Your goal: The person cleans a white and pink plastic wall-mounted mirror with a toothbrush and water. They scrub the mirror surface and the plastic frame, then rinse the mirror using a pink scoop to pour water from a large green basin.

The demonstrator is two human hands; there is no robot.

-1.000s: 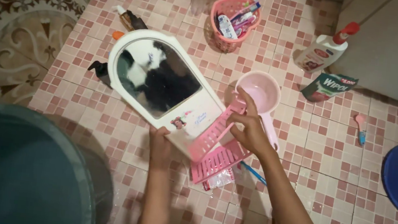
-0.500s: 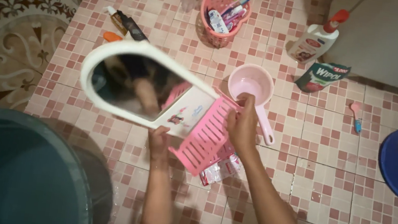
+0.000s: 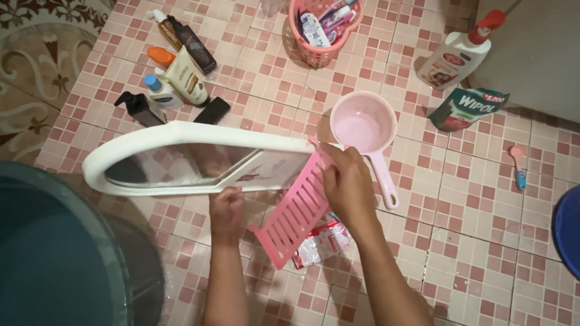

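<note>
Both hands grip the white-framed mirror point(image 3: 179, 164), now tipped nearly edge-on above the tiled floor point(image 3: 488, 231): left hand point(image 3: 226, 213) clenched on its lower rim, right hand point(image 3: 347, 186) grasping its pink slatted shelf point(image 3: 295, 211). Tilting has uncovered bottles point(image 3: 176, 68) beyond the mirror.

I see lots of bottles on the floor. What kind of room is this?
Most likely a bathroom or wash area. The floor is small pink tiles, a pink basket holds toothbrushes and tubes, a pink water dipper lies nearby, and both hands hold a mirror with a pink shelf.
</note>
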